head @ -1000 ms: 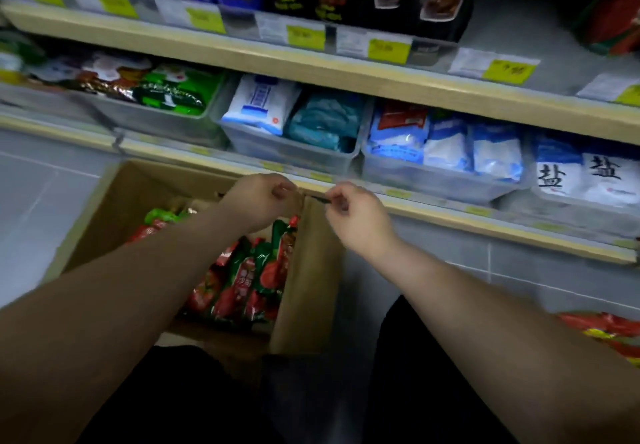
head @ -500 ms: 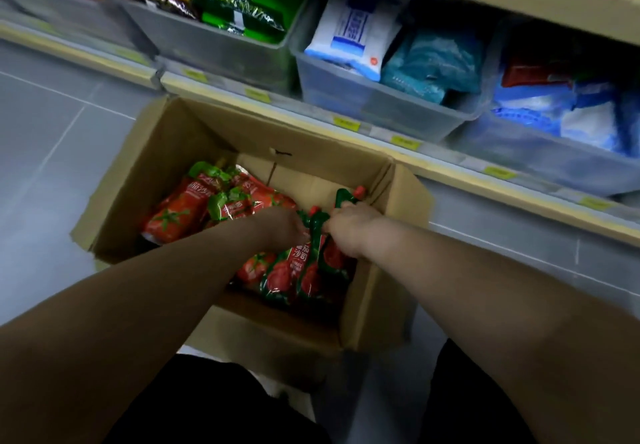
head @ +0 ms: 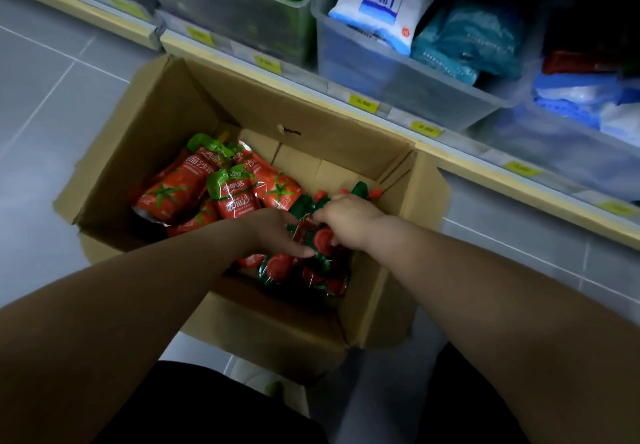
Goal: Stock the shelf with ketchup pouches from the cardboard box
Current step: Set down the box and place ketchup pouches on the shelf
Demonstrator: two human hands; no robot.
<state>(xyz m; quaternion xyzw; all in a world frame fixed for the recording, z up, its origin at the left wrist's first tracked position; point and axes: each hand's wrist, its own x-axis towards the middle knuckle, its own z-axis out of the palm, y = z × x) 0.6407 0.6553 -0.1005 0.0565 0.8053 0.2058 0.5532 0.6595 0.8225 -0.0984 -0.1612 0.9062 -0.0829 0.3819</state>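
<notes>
- Floor (head: 45,104): grey tiles, left of and beneath the carton.
- Cardboard box (head: 166,111): stands open on the floor just before the bottom shelf, with its flaps folded outward.
- Loose ketchup pouches (head: 187,183): red with green tops and a tomato print, heaped in the left half of the box and lying flat at mixed angles.
- Left hand (head: 273,232): forearm enters from lower left and slopes down into the box. The thumb is stretched along the near side of the bundle and the fingers are on its far side, with a pouch top pinched between them.
- Bundle of ketchup pouches (head: 298,270): packed upright in the right near corner of the box, red caps uppermost.
- Right hand (head: 346,221): forearm enters from lower right. The knuckles are up and the fingers are curled down round the pouch tops, gripping them. It sits close beside the left hand, nearly touching.
- Shelf (head: 460,156): pale edge strip with yellow price labels (head: 362,102).
- Clear bins (head: 398,76): set in a row on the shelf, holding green, white-blue and teal packets.
</notes>
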